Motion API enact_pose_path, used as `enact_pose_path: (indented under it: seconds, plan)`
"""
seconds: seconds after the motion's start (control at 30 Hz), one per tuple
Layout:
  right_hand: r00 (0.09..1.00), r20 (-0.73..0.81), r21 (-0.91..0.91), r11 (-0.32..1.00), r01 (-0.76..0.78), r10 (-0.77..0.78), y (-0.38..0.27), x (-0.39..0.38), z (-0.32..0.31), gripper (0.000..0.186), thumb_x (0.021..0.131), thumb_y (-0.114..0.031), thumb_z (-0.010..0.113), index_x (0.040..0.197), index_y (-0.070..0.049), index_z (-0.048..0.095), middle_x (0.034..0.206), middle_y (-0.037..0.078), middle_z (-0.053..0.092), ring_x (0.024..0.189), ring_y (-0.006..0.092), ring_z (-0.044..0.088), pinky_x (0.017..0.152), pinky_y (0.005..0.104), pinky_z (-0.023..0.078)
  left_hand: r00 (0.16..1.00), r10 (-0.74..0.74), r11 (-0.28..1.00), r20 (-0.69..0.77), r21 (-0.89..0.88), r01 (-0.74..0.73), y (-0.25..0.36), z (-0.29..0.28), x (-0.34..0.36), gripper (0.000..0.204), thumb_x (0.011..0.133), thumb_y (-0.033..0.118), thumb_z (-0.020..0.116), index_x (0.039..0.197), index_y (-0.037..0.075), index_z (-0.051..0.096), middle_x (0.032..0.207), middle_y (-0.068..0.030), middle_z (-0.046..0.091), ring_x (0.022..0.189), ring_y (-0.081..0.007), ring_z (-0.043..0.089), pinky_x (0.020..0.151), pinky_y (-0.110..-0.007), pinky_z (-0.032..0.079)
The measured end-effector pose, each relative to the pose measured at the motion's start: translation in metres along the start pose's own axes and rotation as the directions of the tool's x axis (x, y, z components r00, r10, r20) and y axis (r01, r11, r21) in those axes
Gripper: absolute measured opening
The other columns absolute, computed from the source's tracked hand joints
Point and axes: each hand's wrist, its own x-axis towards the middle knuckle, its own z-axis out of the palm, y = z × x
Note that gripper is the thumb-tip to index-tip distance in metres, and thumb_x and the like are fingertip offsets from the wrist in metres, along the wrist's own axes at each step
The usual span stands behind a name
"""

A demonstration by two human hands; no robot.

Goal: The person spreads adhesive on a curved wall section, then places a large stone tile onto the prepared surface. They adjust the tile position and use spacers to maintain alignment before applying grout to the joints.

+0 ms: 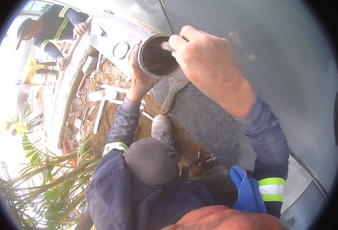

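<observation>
My left hand point(137, 76) is wrapped round the side of a round can point(158, 73), tilted so its mouth faces me. Dark grey-brown material coats the inside. Over the can's right rim, my right hand point(209, 57) is closed on a small pale flat tool point(168, 46); its end reaches into the mouth, and its exact kind is hidden by the fingers. A round lid or ring point(120, 50) lies on a grey slab just left of the can. Below the can, a metal shovel-like tool point(170, 97) with a hollow socket rests against the dark stone slab.
A dark stone slab point(211, 126) runs beside a large glossy grey panel point(287, 65). My shoe point(162, 128) stands on dirt with white strips point(99, 115) and a hammer-like tool point(82, 82) nearby. Palm fronds point(50, 184) fill the lower left. A co-worker point(58, 27) leans over a curved edge.
</observation>
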Motion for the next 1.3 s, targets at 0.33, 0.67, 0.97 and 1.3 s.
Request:
enact_pose_path:
  seconds: [0.33, 0.67, 0.97, 1.3]
  plan:
    - [0.98, -0.081, 0.005, 0.983, 0.185, -0.184, 0.012, -0.007, 0.041, 0.006, 0.082, -0.006, 0.067, 0.086, -0.006, 0.062, 0.086, 0.007, 0.06, 0.078, 0.0213, 0.069, 0.062, 0.0314, 0.06, 0.982, 0.18, 0.982, 0.056, -0.062, -0.176, 0.011, -0.001, 0.015, 0.111, 0.062, 0.031, 0.101, 0.148, 0.001, 0.038, 0.138, -0.019, 0.059, 0.126, -0.0322, 0.061, 0.108, -0.047, 0.048]
    - [0.994, 0.036, 0.403, 0.908, -0.113, 0.107, 0.017, -0.021, 0.072, 0.02, 0.088, -0.014, 0.075, 0.099, 0.001, 0.068, 0.093, 0.016, 0.067, 0.083, 0.0319, 0.072, 0.071, 0.041, 0.059, 0.968, 0.203, 0.967, 0.144, 0.125, -0.221, 0.013, -0.016, 0.025, 0.116, 0.059, 0.033, 0.101, 0.149, 0.0, 0.036, 0.147, -0.0236, 0.049, 0.134, -0.0427, 0.051, 0.111, -0.053, 0.046]
    - [0.794, 0.409, 0.861, 0.1, -0.499, 0.449, 0.02, -0.036, 0.077, 0.021, 0.095, -0.014, 0.075, 0.103, 0.005, 0.069, 0.085, 0.006, 0.068, 0.067, 0.009, 0.06, 0.056, 0.0224, 0.048, 0.934, 0.333, 0.897, 0.131, 0.26, -0.356, 0.002, -0.035, 0.035, 0.102, 0.062, 0.023, 0.098, 0.147, 0.006, 0.044, 0.148, -0.0209, 0.047, 0.136, -0.0434, 0.05, 0.112, -0.053, 0.046]
    - [0.78, 0.428, 0.857, 0.068, -0.51, 0.457, 0.029, -0.041, 0.066, 0.018, 0.095, -0.016, 0.076, 0.1, 0.0, 0.069, 0.081, 0.002, 0.066, 0.063, 0.0042, 0.054, 0.052, 0.0179, 0.04, 0.999, 0.035, 0.937, -0.014, 0.348, -0.028, -0.01, -0.059, -0.007, 0.126, 0.06, 0.027, 0.1, 0.157, 0.001, 0.024, 0.15, -0.0238, 0.042, 0.138, -0.043, 0.043, 0.114, -0.053, 0.041]
